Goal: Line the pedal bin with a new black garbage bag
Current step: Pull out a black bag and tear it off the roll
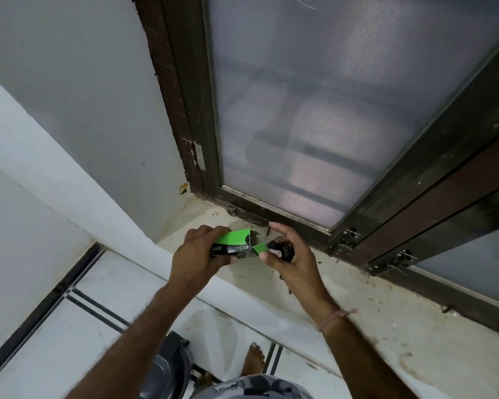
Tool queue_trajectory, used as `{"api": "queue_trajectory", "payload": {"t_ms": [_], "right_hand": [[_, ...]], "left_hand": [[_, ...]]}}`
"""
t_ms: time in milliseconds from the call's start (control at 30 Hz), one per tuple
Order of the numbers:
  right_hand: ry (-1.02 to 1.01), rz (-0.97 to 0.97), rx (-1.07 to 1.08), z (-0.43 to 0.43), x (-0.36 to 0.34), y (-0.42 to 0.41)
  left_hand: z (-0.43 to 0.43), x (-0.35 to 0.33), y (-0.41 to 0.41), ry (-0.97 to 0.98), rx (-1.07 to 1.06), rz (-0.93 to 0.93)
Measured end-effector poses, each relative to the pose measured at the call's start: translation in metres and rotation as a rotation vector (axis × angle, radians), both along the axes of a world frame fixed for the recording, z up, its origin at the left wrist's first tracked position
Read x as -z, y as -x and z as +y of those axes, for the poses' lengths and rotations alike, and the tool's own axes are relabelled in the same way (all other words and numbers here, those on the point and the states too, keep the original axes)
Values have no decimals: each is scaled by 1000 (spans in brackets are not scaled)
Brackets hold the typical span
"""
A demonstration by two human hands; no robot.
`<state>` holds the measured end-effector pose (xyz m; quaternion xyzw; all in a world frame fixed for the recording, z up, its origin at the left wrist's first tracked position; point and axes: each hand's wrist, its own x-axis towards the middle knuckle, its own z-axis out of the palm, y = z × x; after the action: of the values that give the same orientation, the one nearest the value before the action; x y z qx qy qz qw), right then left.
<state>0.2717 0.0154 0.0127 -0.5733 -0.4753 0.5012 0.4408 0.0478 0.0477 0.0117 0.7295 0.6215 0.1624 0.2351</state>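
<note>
White floor tiles (104, 286) with dark lines fill the bottom of the view. Closest in, the grey lid of the pedal bin (169, 367) shows low down, partly cut off by the left forearm and the frame edge. A bare foot (252, 359) stands just beside it. Patterned clothing shows at the lower edge.

Both forearms reach up and forward over the stained window sill (366, 309). A thin thread band (336, 315) circles the right wrist.

The left hand (195, 254) is wrapped round the green-and-black garbage bag box (232, 242), thumb under and fingers over its top, holding it in the air above the sill with the open end facing right. A green flap (260, 249) hangs open at that end.

The right hand (293, 264) sits just beside the box mouth, its fingers curled about a black roll of garbage bags (283, 250) with the thumb near the flap and the forefinger raised. I cannot tell whether the roll is fully out of the box.

Behind the hands stands a dark brown window frame (182, 116) with a mesh screen (329, 105). Shapes behind the screen are too blurred to name.
</note>
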Motion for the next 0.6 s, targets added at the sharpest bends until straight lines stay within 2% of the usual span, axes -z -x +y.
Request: {"api": "queue_trajectory", "payload": {"t_ms": [300,367,467,500,600], "right_hand": [[-96,-100,66,8,11,11],[-11,-97,123,9,15,3],[352,112,145,8,15,-7],[401,202,130,6,17,-10],[295,381,72,3,15,-14]], "left_hand": [[-4,2,-2,6,53,-47],[-5,3,3,21,34,-70],[-6,3,7,22,30,-77],[-5,3,8,23,29,-74],[-4,3,9,24,25,-50]]}}
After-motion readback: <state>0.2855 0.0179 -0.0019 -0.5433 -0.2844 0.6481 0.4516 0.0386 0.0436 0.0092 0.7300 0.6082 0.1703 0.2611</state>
